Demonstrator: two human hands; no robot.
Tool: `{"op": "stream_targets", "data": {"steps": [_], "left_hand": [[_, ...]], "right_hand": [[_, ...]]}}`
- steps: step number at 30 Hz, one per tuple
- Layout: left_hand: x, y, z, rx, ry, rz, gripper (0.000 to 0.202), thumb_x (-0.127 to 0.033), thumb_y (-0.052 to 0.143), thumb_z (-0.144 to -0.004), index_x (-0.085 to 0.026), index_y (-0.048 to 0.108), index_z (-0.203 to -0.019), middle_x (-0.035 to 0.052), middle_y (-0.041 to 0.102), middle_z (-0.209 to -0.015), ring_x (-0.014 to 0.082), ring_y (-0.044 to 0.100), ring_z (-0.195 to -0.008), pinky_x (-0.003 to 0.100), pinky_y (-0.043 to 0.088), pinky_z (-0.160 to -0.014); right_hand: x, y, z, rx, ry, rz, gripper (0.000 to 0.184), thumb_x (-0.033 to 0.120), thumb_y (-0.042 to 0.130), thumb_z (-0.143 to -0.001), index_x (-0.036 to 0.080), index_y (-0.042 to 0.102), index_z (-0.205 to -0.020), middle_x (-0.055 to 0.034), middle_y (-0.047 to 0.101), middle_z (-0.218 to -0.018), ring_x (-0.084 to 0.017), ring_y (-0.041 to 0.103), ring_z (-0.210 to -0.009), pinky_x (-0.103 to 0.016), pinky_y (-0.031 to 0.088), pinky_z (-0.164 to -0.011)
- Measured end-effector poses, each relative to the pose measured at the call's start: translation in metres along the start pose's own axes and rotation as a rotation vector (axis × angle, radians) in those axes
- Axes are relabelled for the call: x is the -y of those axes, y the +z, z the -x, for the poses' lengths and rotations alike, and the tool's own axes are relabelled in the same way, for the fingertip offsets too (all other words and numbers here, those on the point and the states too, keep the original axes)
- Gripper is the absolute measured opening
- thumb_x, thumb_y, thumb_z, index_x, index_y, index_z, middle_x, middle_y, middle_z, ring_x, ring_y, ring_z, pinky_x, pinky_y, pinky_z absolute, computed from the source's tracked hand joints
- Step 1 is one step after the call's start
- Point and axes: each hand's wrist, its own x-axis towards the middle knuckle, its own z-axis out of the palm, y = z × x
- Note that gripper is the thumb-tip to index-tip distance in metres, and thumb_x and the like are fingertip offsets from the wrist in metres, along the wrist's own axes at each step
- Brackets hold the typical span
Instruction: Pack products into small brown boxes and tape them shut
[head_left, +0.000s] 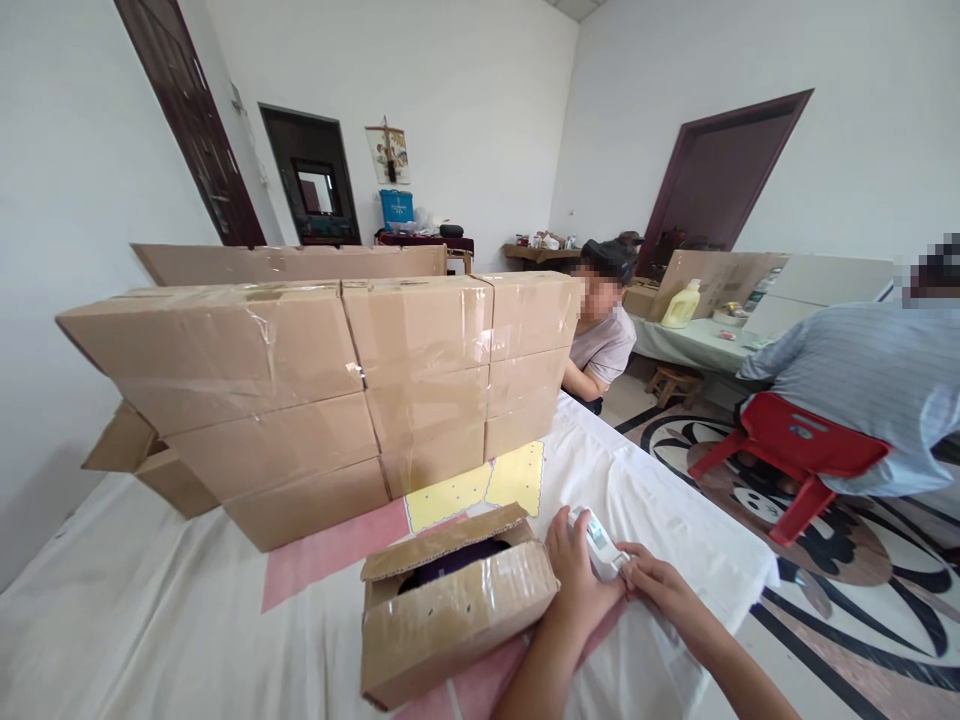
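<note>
My left hand is closed around a small white tape dispenser, held over the table's right side. At the dispenser's near end, the fingertips of my right hand are pinched together; any tape between them is too small to make out. Just left of my left forearm lies a small cardboard box. Its top flap is partly raised, and a dark purple item shows inside.
A wall of taped cartons stands across the table's far side. An opened carton sits behind it at left. White cloth covers the table. One person is beyond the cartons; another sits on a red chair at right.
</note>
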Motion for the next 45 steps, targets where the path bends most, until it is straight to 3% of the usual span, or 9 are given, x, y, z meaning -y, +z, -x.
{"op": "stream_targets", "data": {"steps": [7,15,19,26,33,38,42,45], "left_hand": [[0.002,0.001,0.000,0.004,0.012,0.012,0.083,-0.036,0.081,-0.064,-0.020,0.053,-0.140,0.0186,0.045,-0.150,0.0410,0.045,-0.137,0.057,0.040,-0.113],[0.001,0.001,0.002,-0.042,0.058,0.007,0.083,-0.036,0.083,-0.067,-0.020,0.050,-0.141,0.0200,0.044,-0.150,0.0403,0.044,-0.138,0.057,0.042,-0.111],[-0.006,-0.010,0.006,-0.052,0.179,-0.080,0.075,-0.029,0.077,-0.076,-0.021,0.046,-0.144,0.0175,0.042,-0.152,0.0366,0.039,-0.142,0.055,0.038,-0.115],[0.001,-0.015,0.003,-0.004,0.208,-0.137,0.075,-0.038,0.075,-0.079,-0.020,0.042,-0.144,0.0183,0.042,-0.151,0.0345,0.040,-0.140,0.052,0.038,-0.113],[0.004,-0.013,0.004,-0.004,0.227,-0.151,0.072,-0.037,0.076,-0.079,-0.022,0.044,-0.143,0.0173,0.042,-0.148,0.0341,0.042,-0.138,0.050,0.039,-0.111],[0.005,-0.011,0.004,-0.016,0.228,-0.146,0.073,-0.038,0.077,-0.079,-0.022,0.044,-0.142,0.0169,0.045,-0.146,0.0337,0.043,-0.136,0.050,0.040,-0.110],[0.003,-0.013,0.004,-0.035,0.230,-0.149,0.074,-0.031,0.079,-0.075,-0.023,0.046,-0.140,0.0169,0.044,-0.144,0.0348,0.042,-0.136,0.051,0.041,-0.109],[0.000,-0.015,0.005,-0.040,0.277,-0.153,0.062,-0.028,0.080,-0.075,-0.023,0.055,-0.131,0.0147,0.045,-0.144,0.0338,0.042,-0.136,0.051,0.040,-0.110]], "right_hand": [[-0.016,-0.003,-0.003,0.020,-0.039,-0.014,0.060,0.073,0.060,-0.083,0.017,0.059,-0.062,-0.0121,0.056,-0.125,-0.023,0.058,-0.091,-0.033,0.049,-0.080],[-0.016,-0.003,-0.006,0.012,-0.067,-0.018,0.059,0.073,0.062,-0.081,0.017,0.059,-0.060,-0.0125,0.058,-0.124,-0.024,0.058,-0.090,-0.034,0.050,-0.078],[-0.020,0.002,-0.006,-0.057,-0.098,-0.026,0.058,0.070,0.063,-0.082,0.017,0.060,-0.058,-0.0104,0.060,-0.118,-0.023,0.058,-0.091,-0.034,0.048,-0.082],[-0.020,0.005,-0.004,-0.023,-0.052,-0.178,0.048,0.060,0.076,-0.075,0.016,0.064,-0.061,-0.0073,0.056,-0.120,-0.016,0.055,-0.084,-0.031,0.047,-0.077],[-0.017,-0.002,-0.003,0.055,-0.037,-0.254,0.034,0.050,0.078,-0.077,0.018,0.072,-0.070,-0.0053,0.055,-0.125,-0.009,0.054,-0.068,-0.031,0.048,-0.069],[-0.023,-0.007,-0.007,0.057,-0.024,-0.311,0.029,0.048,0.078,-0.078,0.019,0.075,-0.076,-0.0050,0.059,-0.126,-0.010,0.057,-0.067,-0.028,0.049,-0.064],[-0.022,-0.004,-0.007,0.037,0.006,-0.277,0.030,0.046,0.077,-0.077,0.017,0.072,-0.068,-0.0053,0.060,-0.127,-0.008,0.055,-0.063,-0.027,0.050,-0.063],[-0.019,0.000,-0.007,0.002,0.014,-0.230,0.033,0.046,0.075,-0.073,0.016,0.069,-0.062,-0.0068,0.061,-0.125,-0.008,0.054,-0.062,-0.026,0.049,-0.059]]}}
